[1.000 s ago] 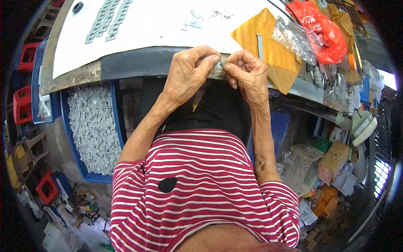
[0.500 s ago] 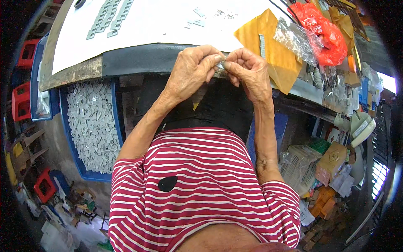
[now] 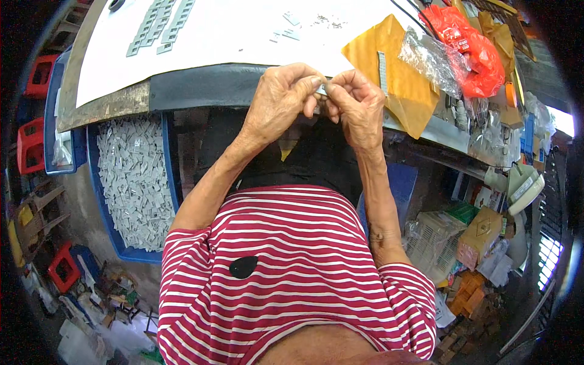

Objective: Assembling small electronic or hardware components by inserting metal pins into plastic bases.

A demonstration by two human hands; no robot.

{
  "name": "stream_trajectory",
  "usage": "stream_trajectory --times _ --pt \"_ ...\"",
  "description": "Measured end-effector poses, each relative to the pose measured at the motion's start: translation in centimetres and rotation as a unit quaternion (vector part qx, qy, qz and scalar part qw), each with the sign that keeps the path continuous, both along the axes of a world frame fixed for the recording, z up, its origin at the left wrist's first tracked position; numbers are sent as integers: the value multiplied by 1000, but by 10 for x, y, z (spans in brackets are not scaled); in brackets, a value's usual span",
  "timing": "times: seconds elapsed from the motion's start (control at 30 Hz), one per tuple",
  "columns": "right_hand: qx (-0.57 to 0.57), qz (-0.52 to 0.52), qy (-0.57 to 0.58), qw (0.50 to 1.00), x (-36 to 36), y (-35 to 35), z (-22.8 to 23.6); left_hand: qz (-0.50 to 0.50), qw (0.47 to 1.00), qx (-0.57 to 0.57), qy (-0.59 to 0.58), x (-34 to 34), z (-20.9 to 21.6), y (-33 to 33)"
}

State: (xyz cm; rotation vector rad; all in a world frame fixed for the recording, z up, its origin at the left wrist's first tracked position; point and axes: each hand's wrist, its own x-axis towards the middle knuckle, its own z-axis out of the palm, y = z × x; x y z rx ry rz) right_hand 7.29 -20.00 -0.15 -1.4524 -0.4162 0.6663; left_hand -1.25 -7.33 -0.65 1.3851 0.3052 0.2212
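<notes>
At the table's point(image 3: 210, 86) near edge, left hand point(image 3: 275, 103) and right hand point(image 3: 360, 108) meet, pinching a small grey piece point(image 3: 322, 89), apparently adjusting it; next calls for steady pressure.

Bench point(image 3: 207, 85) ahead, bin point(image 3: 140, 254) low on the left.
From where I stand: small piece point(image 3: 321, 89) between left hand point(image 3: 274, 106) and right hand point(image 3: 359, 109), at the near edge; sheet point(image 3: 231, 42) on bench, part rows point(image 3: 149, 27) left, loose parts point(image 3: 289, 34) right of them; envelope point(image 3: 407, 97) farther right, strip point(image 3: 382, 73) on it, carrier bag point(image 3: 480, 67) beyond.
</notes>
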Motion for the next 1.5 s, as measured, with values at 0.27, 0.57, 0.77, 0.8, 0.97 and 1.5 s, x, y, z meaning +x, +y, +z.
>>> stream_trajectory --times 0.27,0.57,0.77,0.8,0.97,1.5 --pt "-24 -8 -17 1000 8 -2 6 27 947 308 -86 1 3 4" --pt "27 -11 0 1000 19 4 3 30 925 371 -77 16 7 15" --pt "41 -48 -5 998 26 15 2 50 918 389 -63 29 9 39" --pt "24 -50 -15 998 25 14 2 61 915 391 -79 33 5 43" --pt "-32 -34 -91 995 11 14 8 103 901 415 -74 50 2 73" --pt "-69 -47 -376 923 -2 18 -16 225 823 522 -1 133 -38 192"
